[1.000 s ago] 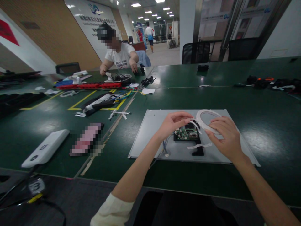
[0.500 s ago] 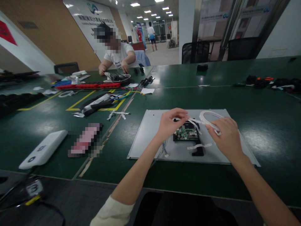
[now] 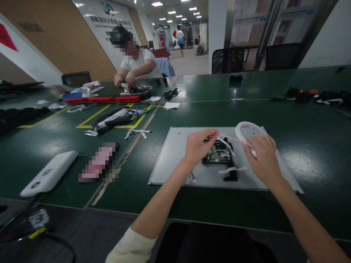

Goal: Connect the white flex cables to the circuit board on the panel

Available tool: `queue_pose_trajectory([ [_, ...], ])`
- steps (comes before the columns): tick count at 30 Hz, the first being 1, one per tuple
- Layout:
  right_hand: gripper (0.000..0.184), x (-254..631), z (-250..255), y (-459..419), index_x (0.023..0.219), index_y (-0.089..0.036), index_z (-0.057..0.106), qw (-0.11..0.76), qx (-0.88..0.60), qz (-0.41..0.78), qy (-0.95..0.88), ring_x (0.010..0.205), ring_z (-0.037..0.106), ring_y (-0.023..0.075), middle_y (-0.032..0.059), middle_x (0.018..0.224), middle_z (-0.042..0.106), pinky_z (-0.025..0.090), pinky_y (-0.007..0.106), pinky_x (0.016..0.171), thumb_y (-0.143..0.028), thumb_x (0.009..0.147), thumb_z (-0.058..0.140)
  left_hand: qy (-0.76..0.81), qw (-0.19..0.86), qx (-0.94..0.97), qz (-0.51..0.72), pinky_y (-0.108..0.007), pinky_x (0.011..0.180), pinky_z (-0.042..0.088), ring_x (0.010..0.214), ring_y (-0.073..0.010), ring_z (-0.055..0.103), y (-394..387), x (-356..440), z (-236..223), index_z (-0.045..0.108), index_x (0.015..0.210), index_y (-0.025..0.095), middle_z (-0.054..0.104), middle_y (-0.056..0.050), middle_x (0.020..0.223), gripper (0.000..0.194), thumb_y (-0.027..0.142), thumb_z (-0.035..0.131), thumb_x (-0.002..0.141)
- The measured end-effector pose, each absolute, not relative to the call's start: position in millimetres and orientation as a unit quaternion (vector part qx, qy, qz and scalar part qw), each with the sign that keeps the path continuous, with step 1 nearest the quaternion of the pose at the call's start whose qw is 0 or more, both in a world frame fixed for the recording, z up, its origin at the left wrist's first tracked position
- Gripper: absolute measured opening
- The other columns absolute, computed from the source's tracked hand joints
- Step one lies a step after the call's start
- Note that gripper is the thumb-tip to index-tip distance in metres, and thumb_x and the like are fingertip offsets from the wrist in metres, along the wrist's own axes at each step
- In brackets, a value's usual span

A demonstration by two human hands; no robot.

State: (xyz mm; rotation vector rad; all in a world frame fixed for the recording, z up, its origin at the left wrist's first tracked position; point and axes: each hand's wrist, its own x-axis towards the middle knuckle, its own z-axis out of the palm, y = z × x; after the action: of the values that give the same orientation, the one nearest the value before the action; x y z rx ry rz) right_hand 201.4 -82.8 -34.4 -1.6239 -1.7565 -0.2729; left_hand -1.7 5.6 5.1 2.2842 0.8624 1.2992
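Observation:
My right hand (image 3: 260, 155) is closed on a roll of white tape (image 3: 241, 128), its ring tilted up above the fingers. My left hand (image 3: 199, 146) pinches the free end of that tape. A narrow strip (image 3: 229, 137) runs between the two hands, and a loose tail hangs from my left fingertips. Below them lies a grey flat panel (image 3: 164, 160) with a green circuit board (image 3: 216, 156) in a black bracket (image 3: 231, 171). Another piece of tape (image 3: 233, 170) crosses the bracket's lower arm. A small cable (image 3: 193, 177) is partly hidden by my left forearm.
A white power bank (image 3: 51, 173) and a pixelated pink phone-like object (image 3: 98, 162) lie to the left. Tape scraps (image 3: 137, 132), a black-and-white device (image 3: 113, 118) and cables (image 3: 172, 94) lie farther back. A person (image 3: 139, 64) sits across the table handling cables.
The tape roll has turned to show more of its face and risen slightly. My left fingertips have shifted slightly left, drawing the strip straighter. Across the table, the person's hands have moved left.

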Motion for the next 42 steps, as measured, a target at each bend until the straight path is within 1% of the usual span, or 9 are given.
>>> queue_pose_trajectory([
  [3, 0.022, 201.6, -34.8, -82.0, 0.092, -0.018, 0.058, 0.384, -0.637, -0.093, -0.662, 0.093, 0.052, 0.0235, 0.0062, 0.09, 0.061, 0.026, 0.05, 0.098, -0.037, 0.089, 0.046, 0.303, 0.136, 0.819, 0.469, -0.023, 0.069, 0.052, 0.073, -0.0125, 0.068, 6.4, -2.4, 3.7, 0.07, 0.088, 0.02, 0.073, -0.002, 0.083, 0.015, 0.027, 0.058, 0.083],
  [6, 0.025, 199.8, -32.4, -82.8, 0.087, -0.02, 0.062, 0.408, -0.644, -0.065, -0.644, 0.085, 0.055, 0.0206, 0.0035, 0.086, 0.064, 0.029, 0.047, 0.097, -0.041, 0.087, 0.05, 0.296, 0.109, 0.816, 0.485, -0.021, 0.067, 0.052, 0.071, -0.011, 0.067, 9.5, -3.0, 1.7, 0.07, 0.087, 0.019, 0.073, -0.001, 0.081, 0.014, 0.026, 0.058, 0.083],
  [11, 0.028, 195.8, -26.0, -85.2, 0.083, -0.019, 0.065, 0.43, -0.653, -0.013, -0.624, 0.08, 0.057, 0.0189, 0.0036, 0.085, 0.066, 0.04, 0.036, 0.081, -0.044, 0.086, 0.052, 0.286, 0.074, 0.816, 0.497, -0.019, 0.065, 0.052, 0.072, -0.0099, 0.067, 14.5, -3.6, -1.6, 0.07, 0.086, 0.019, 0.073, 0.0, 0.081, 0.012, 0.023, 0.059, 0.083],
  [15, 0.033, 195.4, -25.6, -84.0, 0.088, -0.018, 0.065, 0.426, -0.646, 0.044, -0.632, 0.083, 0.057, 0.0197, 0.0059, 0.09, 0.065, 0.041, 0.032, 0.072, -0.044, 0.089, 0.045, 0.29, 0.071, 0.81, 0.504, -0.019, 0.067, 0.052, 0.072, -0.0099, 0.067, 16.3, -4.6, -1.9, 0.069, 0.086, 0.019, 0.073, 0.0, 0.083, 0.012, 0.022, 0.059, 0.083],
  [19, 0.033, 196.8, -29.2, -82.8, 0.097, -0.018, 0.065, 0.444, -0.631, 0.127, -0.623, 0.09, 0.057, 0.0203, 0.0061, 0.097, 0.065, 0.041, 0.032, 0.077, -0.042, 0.09, 0.042, 0.295, 0.069, 0.802, 0.514, -0.019, 0.066, 0.053, 0.068, -0.0095, 0.067, 16.5, -5.4, -0.7, 0.069, 0.085, 0.019, 0.073, 0.001, 0.08, 0.011, 0.022, 0.059, 0.082],
  [23, 0.032, 200.3, -30.1, -84.0, 0.1, -0.019, 0.065, 0.461, -0.631, 0.204, -0.59, 0.087, 0.058, 0.0196, 0.0046, 0.098, 0.065, 0.042, 0.03, 0.075, -0.042, 0.087, 0.047, 0.304, 0.077, 0.792, 0.524, -0.018, 0.066, 0.053, 0.066, -0.0088, 0.067, 18.3, -6.5, 1.1, 0.069, 0.084, 0.019, 0.072, 0.001, 0.079, 0.01, 0.022, 0.06, 0.082],
  [28, 0.032, 202.5, -28.4, -84.9, 0.098, -0.02, 0.068, 0.46, -0.656, 0.224, -0.556, 0.085, 0.06, 0.0199, 0.0039, 0.096, 0.067, 0.043, 0.028, 0.07, -0.044, 0.082, 0.054, 0.315, 0.095, 0.785, 0.525, -0.018, 0.067, 0.054, 0.066, -0.0085, 0.066, 22.4, -8.7, 1.9, 0.069, 0.083, 0.019, 0.072, 0.001, 0.078, 0.009, 0.023, 0.061, 0.081],
  [36, 0.036, 204.3, -32.4, -82.8, 0.104, -0.019, 0.068, 0.508, -0.658, 0.228, -0.507, 0.088, 0.061, 0.0214, 0.0055, 0.1, 0.067, 0.044, 0.032, 0.076, -0.043, 0.078, 0.059, 0.313, 0.123, 0.789, 0.513, -0.02, 0.068, 0.055, 0.066, -0.0089, 0.066, 22.3, -8.1, 0.9, 0.069, 0.084, 0.019, 0.072, 0.001, 0.079, 0.01, 0.022, 0.06, 0.081],
  [42, 0.034, 206.9, -32.5, -81.9, 0.096, -0.02, 0.069, 0.519, -0.64, 0.279, -0.493, 0.087, 0.059, 0.0213, 0.0044, 0.093, 0.068, 0.041, 0.033, 0.077, -0.047, 0.081, 0.056, 0.304, 0.129, 0.791, 0.515, -0.019, 0.067, 0.054, 0.066, -0.0084, 0.066, 21.3, -8.5, 3.0, 0.069, 0.084, 0.019, 0.072, 0.001, 0.079, 0.01, 0.022, 0.06, 0.081],
])
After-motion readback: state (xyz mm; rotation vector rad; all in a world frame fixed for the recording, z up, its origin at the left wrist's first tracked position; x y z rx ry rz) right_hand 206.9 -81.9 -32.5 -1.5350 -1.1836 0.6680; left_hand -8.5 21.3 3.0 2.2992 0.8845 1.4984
